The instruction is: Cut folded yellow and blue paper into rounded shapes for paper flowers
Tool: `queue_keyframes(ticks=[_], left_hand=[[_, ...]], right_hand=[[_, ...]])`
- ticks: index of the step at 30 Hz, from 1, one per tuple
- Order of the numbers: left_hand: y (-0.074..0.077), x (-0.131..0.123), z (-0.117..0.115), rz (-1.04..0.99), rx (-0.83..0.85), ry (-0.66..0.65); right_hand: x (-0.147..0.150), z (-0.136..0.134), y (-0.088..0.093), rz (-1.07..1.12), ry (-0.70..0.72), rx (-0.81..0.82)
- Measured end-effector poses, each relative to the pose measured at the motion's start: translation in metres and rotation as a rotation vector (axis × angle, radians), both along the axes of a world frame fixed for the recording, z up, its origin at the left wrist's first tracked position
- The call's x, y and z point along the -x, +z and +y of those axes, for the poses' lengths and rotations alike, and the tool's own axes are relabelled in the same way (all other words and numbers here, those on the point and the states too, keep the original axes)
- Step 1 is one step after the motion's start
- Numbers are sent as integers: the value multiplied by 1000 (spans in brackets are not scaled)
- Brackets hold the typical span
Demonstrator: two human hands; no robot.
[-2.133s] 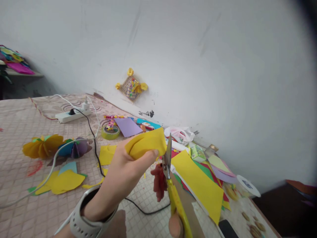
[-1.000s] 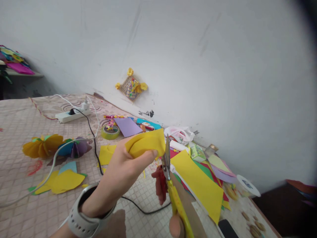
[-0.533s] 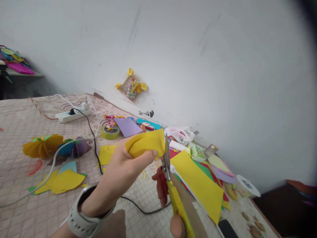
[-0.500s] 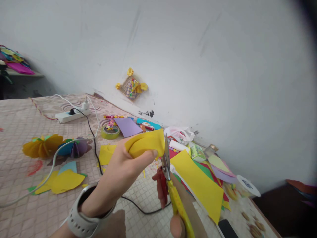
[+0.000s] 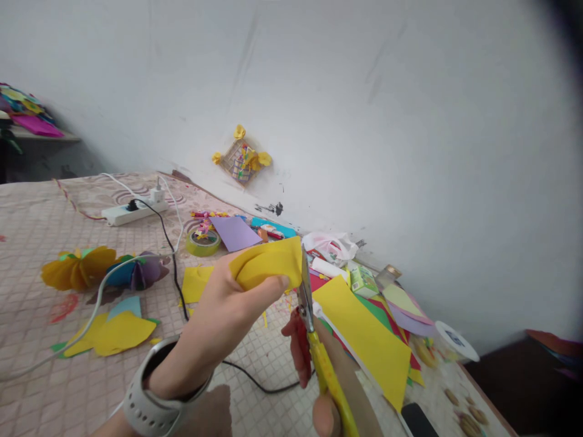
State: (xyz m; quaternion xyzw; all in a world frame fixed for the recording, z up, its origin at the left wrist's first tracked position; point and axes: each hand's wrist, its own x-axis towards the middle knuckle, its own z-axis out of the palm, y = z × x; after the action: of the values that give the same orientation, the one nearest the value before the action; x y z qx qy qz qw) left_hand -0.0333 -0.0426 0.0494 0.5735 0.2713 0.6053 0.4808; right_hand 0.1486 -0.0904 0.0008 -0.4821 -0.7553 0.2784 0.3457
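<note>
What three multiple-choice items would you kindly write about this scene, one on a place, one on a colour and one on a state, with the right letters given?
1. Where does the roll of tape lie?
A) On the wall shelf
B) On the power strip
C) Beside the lilac paper sheet

2. What colour is the handle of the scissors in the right hand?
A) Red
B) Yellow
C) Blue

3. What state is the yellow paper in the left hand in?
A) Bent over in the grip
B) Lying flat
C) Cut into strips

Answers:
1. C, since the roll sits just left of the lilac sheet.
2. B, since the handle shows yellow below the blades.
3. A, since the fingers hold it in an arched fold.
</note>
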Motion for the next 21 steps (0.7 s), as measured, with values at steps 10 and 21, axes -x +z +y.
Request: queue_keyframes(ticks=[10,21], left_hand=[[0,0,0,-60,26,-87],[3,2,-1,-50,40,-71]], right_hand=[[3,-1,5,82,-4,66],[7,-2,6,124,-55,32]])
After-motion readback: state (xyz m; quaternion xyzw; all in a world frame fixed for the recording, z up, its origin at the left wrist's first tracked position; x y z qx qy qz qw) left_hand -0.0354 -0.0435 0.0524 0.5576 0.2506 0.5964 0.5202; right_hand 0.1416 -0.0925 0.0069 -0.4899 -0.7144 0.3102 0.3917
